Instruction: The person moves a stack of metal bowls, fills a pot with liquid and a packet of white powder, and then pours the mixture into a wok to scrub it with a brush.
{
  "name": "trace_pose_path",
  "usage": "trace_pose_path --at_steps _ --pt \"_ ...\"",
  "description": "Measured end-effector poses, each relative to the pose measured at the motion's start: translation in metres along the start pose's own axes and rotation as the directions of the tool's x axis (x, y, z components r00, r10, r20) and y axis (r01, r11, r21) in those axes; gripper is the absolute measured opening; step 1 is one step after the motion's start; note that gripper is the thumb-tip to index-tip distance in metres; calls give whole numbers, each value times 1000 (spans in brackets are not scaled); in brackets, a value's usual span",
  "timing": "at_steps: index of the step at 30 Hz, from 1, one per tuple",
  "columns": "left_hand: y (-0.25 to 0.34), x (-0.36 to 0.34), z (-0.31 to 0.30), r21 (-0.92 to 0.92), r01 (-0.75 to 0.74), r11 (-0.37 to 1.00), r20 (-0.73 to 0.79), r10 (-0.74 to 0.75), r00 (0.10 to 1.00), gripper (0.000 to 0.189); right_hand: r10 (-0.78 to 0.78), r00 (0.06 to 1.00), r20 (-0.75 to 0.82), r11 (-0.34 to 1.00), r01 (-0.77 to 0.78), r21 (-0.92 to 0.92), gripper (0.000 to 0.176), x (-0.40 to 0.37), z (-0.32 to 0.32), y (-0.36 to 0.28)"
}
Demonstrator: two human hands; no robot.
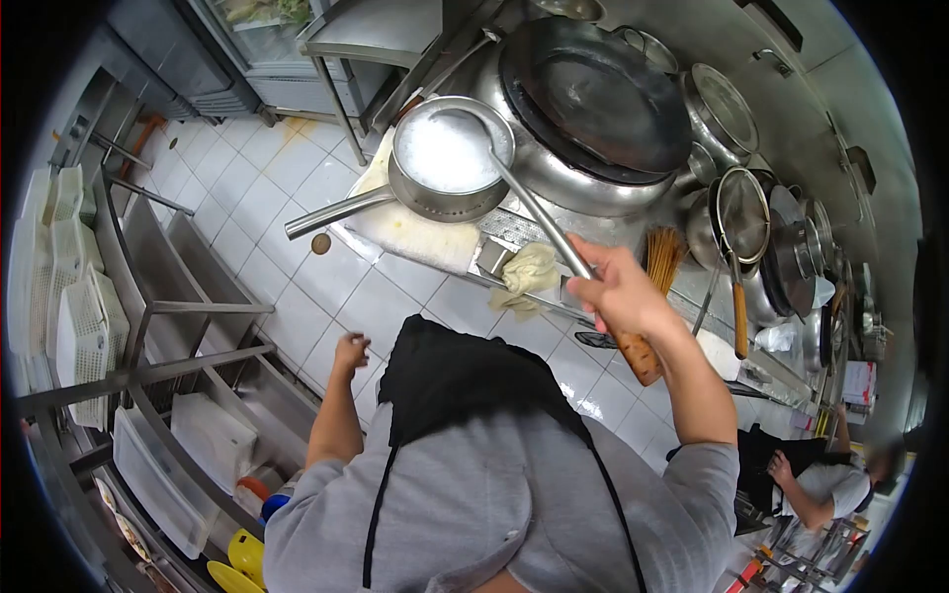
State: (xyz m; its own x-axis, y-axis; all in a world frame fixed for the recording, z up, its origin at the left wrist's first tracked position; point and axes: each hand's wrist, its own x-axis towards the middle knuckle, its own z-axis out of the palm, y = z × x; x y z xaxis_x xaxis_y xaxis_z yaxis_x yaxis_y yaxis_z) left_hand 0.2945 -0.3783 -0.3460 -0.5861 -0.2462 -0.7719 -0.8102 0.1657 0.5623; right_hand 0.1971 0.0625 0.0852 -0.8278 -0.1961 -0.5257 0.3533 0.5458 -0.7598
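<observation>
My right hand (618,282) is closed round the handle of a long metal ladle (534,208). The ladle's bowl end rests in a steel saucepan (448,201) that holds white, frothy contents. The pan's handle points to the lower left. Hanging beside my body, my left hand (350,353) is away from the pan, with its fingers loosely curled; whether they hold anything is too small to tell. Near my right hand are a bamboo brush (662,259) and a crumpled pale cloth (529,269).
A large black wok (598,89) sits behind the saucepan. Strainers (741,212) and pots line the right side. Shelves with white baskets (89,346) stand at the left. Another person (816,484) is at the lower right.
</observation>
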Motion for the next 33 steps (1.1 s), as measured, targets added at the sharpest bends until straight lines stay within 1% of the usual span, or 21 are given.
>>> trace_pose_path --at_steps 1,2,3,4,6,9,10,12,13,14,17,18,21,22,25,26,28,29,30,31,33 --pt "-16 -2 0 48 34 998 34 -36 999 35 -127 990 -63 976 113 -187 64 -1 4 10" --pt "-24 -7 -2 54 59 997 26 -61 998 36 -258 961 -102 905 204 -373 64 -2 10 23" --pt "-32 -12 -3 67 81 994 24 -83 996 37 -383 915 -124 796 259 -547 64 -6 11 31" --pt "-46 -8 -8 67 96 993 19 -97 995 36 -260 957 -127 796 138 -589 66 -13 14 22" --pt "-53 -6 -8 100 104 990 39 -108 993 34 -351 899 -262 822 162 -546 68 -16 24 47" --pt "-25 -17 -14 152 90 984 41 -97 994 36 -452 771 -449 863 252 -438 69 -18 37 89" --pt "-17 -19 -13 163 91 982 32 -98 995 36 -475 722 -503 870 297 -395 69 -21 42 102" --pt "-2 -11 -13 140 40 989 63 -49 997 38 -468 623 -626 882 291 -369 69 -23 51 137" --pt "6 -12 -11 126 18 992 76 -28 997 38 -454 572 -683 891 286 -353 69 -28 53 146" --pt "17 -10 -8 188 15 982 57 -26 998 39 -437 517 -736 899 283 -335 68 -33 55 154" --pt "44 -11 3 165 -72 984 69 62 996 40 -217 507 -834 976 109 -188 67 -52 53 179" --pt "52 -11 6 179 -104 978 85 89 992 41 -220 485 -847 975 118 -186 71 -55 48 187" --pt "88 -26 22 212 -163 964 114 141 983 39 -19 507 -862 996 -70 -63 72 -60 42 198" --pt "95 -24 24 193 -187 963 146 160 976 38 64 523 -850 996 -90 19 72 -58 40 198" --pt "133 -46 38 159 -219 963 213 183 960 32 37 438 -898 996 -94 -5 73 -23 48 230" --pt "152 -64 42 122 -221 968 242 186 952 31 113 476 -872 986 -159 42 77 -12 49 237" --pt "188 -91 44 41 -229 973 320 204 925 31 116 486 -866 965 -261 -17 79 5 55 253" --pt "212 -113 45 39 -257 966 354 227 907 31 118 489 -864 950 -308 -45 80 12 58 256" --pt "233 -131 44 19 -282 959 368 256 894 31 226 534 -815 914 -406 -12 82 12 55 252" --pt "252 -148 42 -21 -329 944 385 312 869 31 218 539 -813 908 -418 -34 82 12 58 254" --pt "283 -159 34 -105 -410 906 333 420 844 30 193 541 -819 894 -442 -81 82 12 61 258"
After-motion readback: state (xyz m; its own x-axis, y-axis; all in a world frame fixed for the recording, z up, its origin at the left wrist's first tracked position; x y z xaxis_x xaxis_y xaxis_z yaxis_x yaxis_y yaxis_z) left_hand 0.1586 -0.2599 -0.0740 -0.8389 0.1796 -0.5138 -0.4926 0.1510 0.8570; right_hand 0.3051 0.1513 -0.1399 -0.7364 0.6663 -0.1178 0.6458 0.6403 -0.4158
